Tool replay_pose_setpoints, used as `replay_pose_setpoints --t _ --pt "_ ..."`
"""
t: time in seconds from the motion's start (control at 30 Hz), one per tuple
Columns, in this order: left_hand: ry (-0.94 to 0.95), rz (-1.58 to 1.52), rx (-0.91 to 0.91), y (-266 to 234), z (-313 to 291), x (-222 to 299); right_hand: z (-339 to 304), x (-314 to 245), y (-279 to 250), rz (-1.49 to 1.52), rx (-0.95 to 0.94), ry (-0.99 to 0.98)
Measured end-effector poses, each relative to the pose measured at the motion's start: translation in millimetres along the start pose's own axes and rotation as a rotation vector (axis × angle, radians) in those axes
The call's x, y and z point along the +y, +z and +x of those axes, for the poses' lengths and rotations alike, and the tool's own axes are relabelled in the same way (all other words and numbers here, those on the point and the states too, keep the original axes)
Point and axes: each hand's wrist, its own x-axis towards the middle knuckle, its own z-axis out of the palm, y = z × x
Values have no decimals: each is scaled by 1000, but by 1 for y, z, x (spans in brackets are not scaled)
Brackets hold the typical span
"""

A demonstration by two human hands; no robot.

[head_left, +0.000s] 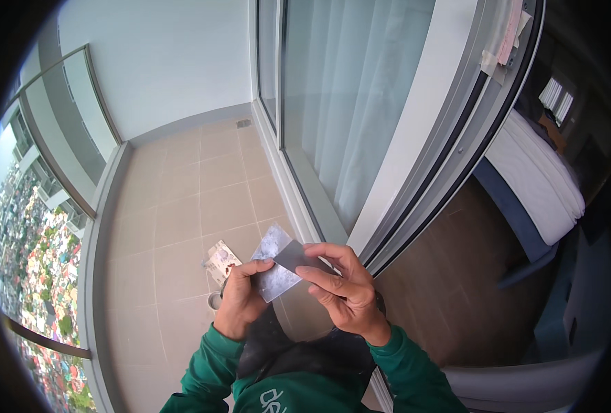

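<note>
In front of my lap, my left hand is closed on a flat, pale rectangular sheet with a mottled, whitish-grey surface. Its thumb presses on the face of this sheet. My right hand pinches a dark grey, flat rectangular piece between thumb and fingers. That piece lies across the pale sheet, and its left corner meets my left thumb. What either sheet is made of cannot be made out. Beyond my left hand, a cream-coloured flat item with brown spots rests on the floor. Near my left wrist is a small round grey object, partly hidden.
Tan tiles cover the balcony floor. A glass railing runs along the left, high above a town. At my right stand a sliding door frame with tape on it and a curtained glass pane. A bed is inside.
</note>
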Motion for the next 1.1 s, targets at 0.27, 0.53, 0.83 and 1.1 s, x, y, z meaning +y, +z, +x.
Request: replay_pose_setpoints --t 0.27,0.53,0.83,1.1 --pt "310 -30 174 60 -2 36 6 28 -1 -195 64 94" --pt "659 34 20 -17 6 115 0 93 -5 -56 -141 363" --pt "376 65 72 -104 167 195 111 151 83 77 134 593" --pt "123 -174 88 -80 179 237 135 108 79 166 -99 882"
